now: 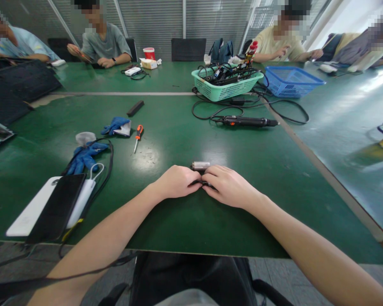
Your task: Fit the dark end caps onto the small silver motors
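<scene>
My left hand point(178, 182) and my right hand point(225, 182) meet over the near middle of the green table, fingertips almost touching. Both are closed, pinching a small black part point(207, 184) between them. Fingers cover most of it, so its kind does not show. Just beyond the fingertips a short silver metal cylinder point(201, 165) with a dark left end lies on the table. An orange-and-black screwdriver point(138, 137) rests farther off to the left. At the far right of my hands lies a black electric screwdriver point(250, 122) with its cord.
Blue gloves point(86, 158), a black phone point(58, 206) and a white power bank point(81, 203) with cables sit left. A dark bar point(135, 108) lies beyond. A green basket point(225, 89) of tools and a blue basket point(292, 80) stand at the back. Several people sit around the table.
</scene>
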Tool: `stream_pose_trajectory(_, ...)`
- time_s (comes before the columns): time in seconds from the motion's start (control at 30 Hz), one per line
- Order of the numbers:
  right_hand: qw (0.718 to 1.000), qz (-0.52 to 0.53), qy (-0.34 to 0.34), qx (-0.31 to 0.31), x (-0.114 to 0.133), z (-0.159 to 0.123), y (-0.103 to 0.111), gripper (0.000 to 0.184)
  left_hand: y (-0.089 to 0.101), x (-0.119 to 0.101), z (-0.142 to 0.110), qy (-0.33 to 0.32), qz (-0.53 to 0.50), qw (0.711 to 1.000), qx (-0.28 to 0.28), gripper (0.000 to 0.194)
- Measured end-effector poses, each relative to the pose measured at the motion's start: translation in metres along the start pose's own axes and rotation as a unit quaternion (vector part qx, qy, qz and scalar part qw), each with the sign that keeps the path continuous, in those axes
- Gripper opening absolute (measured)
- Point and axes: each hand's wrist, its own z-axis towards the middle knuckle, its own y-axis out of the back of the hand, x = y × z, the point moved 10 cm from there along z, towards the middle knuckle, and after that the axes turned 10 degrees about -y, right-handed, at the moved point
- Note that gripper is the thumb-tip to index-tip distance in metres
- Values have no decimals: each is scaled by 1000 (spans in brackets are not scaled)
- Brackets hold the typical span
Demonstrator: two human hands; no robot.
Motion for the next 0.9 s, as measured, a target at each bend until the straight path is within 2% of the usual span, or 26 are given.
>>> stream_pose_trajectory(0.7, 1000, 19, -11, 1, -4, 0, 1, 12, -3, 1, -1, 1, -7, 1000, 8, 25)
stream_pose_trajectory(0.9, 999, 28, -46, 7, -14, -1, 10, 22, 0, 2, -1, 5, -24, 1000, 0, 22)
